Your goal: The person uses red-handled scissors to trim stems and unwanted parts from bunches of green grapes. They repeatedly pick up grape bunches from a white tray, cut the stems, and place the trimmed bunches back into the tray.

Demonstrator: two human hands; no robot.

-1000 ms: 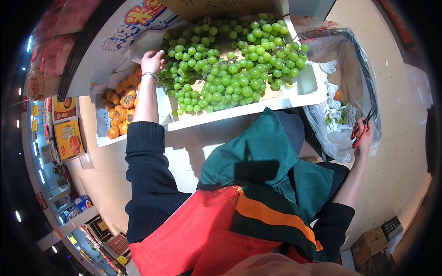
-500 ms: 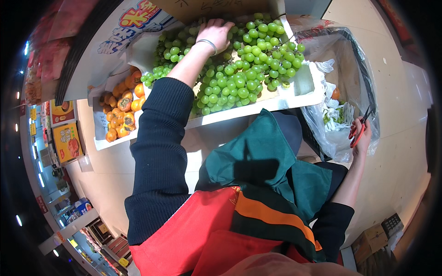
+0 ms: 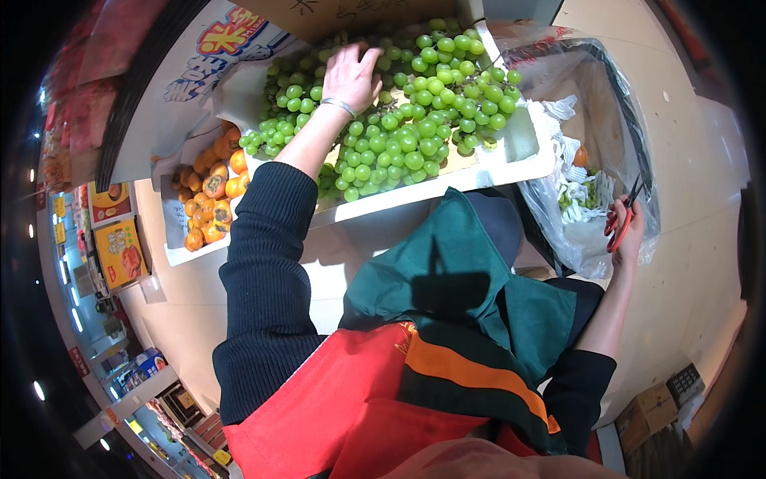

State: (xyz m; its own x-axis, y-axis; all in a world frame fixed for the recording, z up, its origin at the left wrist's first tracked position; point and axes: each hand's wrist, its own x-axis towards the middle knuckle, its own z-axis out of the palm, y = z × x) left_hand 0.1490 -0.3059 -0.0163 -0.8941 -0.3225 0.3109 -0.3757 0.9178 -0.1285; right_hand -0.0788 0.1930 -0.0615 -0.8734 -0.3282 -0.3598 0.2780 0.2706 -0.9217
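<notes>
Bunches of green grapes (image 3: pixel 399 148) fill a white foam box (image 3: pixel 447 185) in front of me. My left hand (image 3: pixel 351 78), with a band at the wrist, lies over the grapes toward the back of the box. Its fingers are spread and the thumb stands apart; the fingertips reach down among the fruit, partly hidden. Off to the right, my right hand (image 3: pixel 629 229) grips red-handled scissors (image 3: pixel 617 226) with the dark blades pointing up. The scissors are over the edge of a crate lined with clear plastic (image 3: pixel 606 136).
Orange persimmons (image 3: pixel 211 188) sit in a white box left of the grapes. White foam netting (image 3: pixel 570 152) and some fruit lie in the plastic-lined crate. A cardboard flap (image 3: pixel 351 20) rises behind the grapes. Small cartons (image 3: pixel 648 411) stand at the lower right.
My left hand has moved a little left and toward me over the grapes, its thumb now farther out. The right hand still holds the scissors in about the same place.
</notes>
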